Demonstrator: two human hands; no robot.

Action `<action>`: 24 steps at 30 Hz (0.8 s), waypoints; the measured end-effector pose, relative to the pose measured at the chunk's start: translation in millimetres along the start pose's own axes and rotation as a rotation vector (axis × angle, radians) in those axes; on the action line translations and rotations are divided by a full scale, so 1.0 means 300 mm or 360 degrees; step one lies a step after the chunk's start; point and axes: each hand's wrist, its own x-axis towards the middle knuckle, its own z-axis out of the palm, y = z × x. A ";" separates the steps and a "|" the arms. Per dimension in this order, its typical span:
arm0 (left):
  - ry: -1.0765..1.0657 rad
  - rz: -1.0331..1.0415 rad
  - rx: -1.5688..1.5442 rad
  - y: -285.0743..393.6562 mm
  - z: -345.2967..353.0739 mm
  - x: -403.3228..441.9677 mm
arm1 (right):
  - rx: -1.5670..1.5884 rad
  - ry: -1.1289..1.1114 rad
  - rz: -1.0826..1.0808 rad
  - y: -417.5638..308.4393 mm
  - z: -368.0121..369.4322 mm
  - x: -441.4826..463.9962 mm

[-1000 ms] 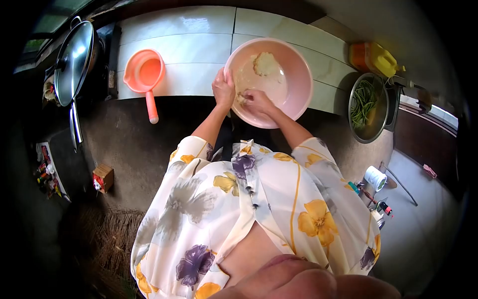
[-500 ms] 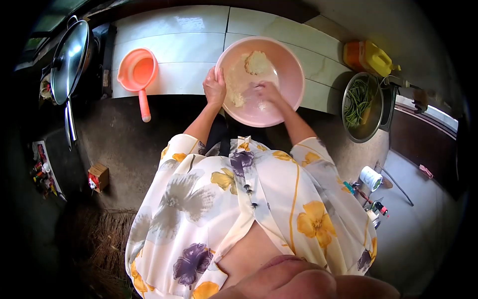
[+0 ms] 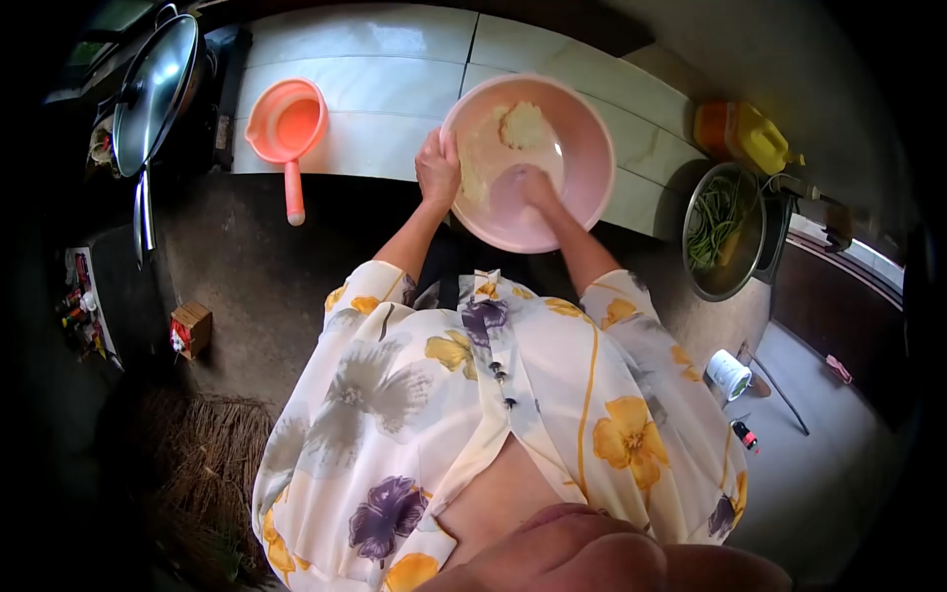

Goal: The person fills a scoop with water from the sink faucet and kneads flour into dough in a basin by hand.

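A wide pink basin [image 3: 588, 187] sits at the front edge of the tiled counter. My left hand [image 3: 437, 170] is closed on its left rim. Inside the basin is a pale, rough lump of dough [image 3: 525, 126] toward the far side. Pale floury smears [image 3: 475, 170] coat the inner left wall. My right hand [image 3: 533, 185] reaches down into the basin, below the lump and apart from it. Its fingers are smeared by motion, so I cannot see how they are held or whether anything is in them.
An orange dipper [image 3: 296, 123] rests on the counter [image 3: 375, 89] to the left. Farther left is a pan with a glass lid [image 3: 153, 99]. At right are a metal bowl of green beans [image 3: 712, 232] and a yellow-orange jug [image 3: 755, 138]. A white bucket [image 3: 730, 375] stands below.
My right hand has stayed low in the basin, its fingers now more blurred. The loose floury bits near it look less distinct. My left hand still grips the rim. The whole view has shifted slightly.
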 end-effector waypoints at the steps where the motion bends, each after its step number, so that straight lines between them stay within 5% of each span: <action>1: 0.0003 -0.0006 -0.0027 0.002 0.002 0.006 | -0.0007 0.0006 -0.0018 -0.104 0.024 -0.016; 3: -0.0010 -0.0019 -0.0048 -0.004 0.001 -0.017 | -0.0333 -0.0234 -0.0003 -0.397 0.101 -0.157; 5: -0.0011 0.0016 -0.0041 -0.009 0.001 -0.005 | -0.0085 -0.0138 -0.0076 -0.342 0.074 -0.126; 7: -0.0010 0.0022 0.0002 -0.014 0.001 0.004 | 0.0056 0.0451 -0.0148 -0.342 -0.051 -0.112; 8: -0.0022 0.0011 0.0038 -0.017 0.004 0.000 | 0.0054 0.0446 -0.0152 -0.371 -0.092 -0.082; 10: -0.0040 -0.0022 -0.0012 0.005 -0.005 -0.011 | -0.0495 0.0928 -0.0721 -0.420 -0.162 -0.014; 13: -0.0026 -0.0031 0.0009 0.015 -0.002 -0.002 | -0.1224 0.0645 -0.0399 -0.460 -0.004 0.023; 15: -0.0037 -0.0012 0.0082 0.014 -0.012 0.002 | -0.1200 0.0752 -0.0466 -0.480 0.052 -0.002; 18: -0.0060 -0.0108 0.0016 0.028 -0.002 -0.006 | -0.0948 0.0412 -0.0489 -0.466 0.030 -0.030; 21: 0.0027 0.0028 -0.0007 -0.005 0.002 0.006 | -0.0393 0.0719 -0.0602 -0.322 -0.013 0.046; 23: -0.0027 -0.0013 0.0055 -0.013 -0.005 -0.005 | 0.0445 0.0938 -0.0285 -0.183 -0.052 0.164; 24: -0.0042 -0.0037 0.0067 -0.020 -0.008 -0.024 | 0.0445 0.0926 -0.0256 -0.218 -0.048 0.135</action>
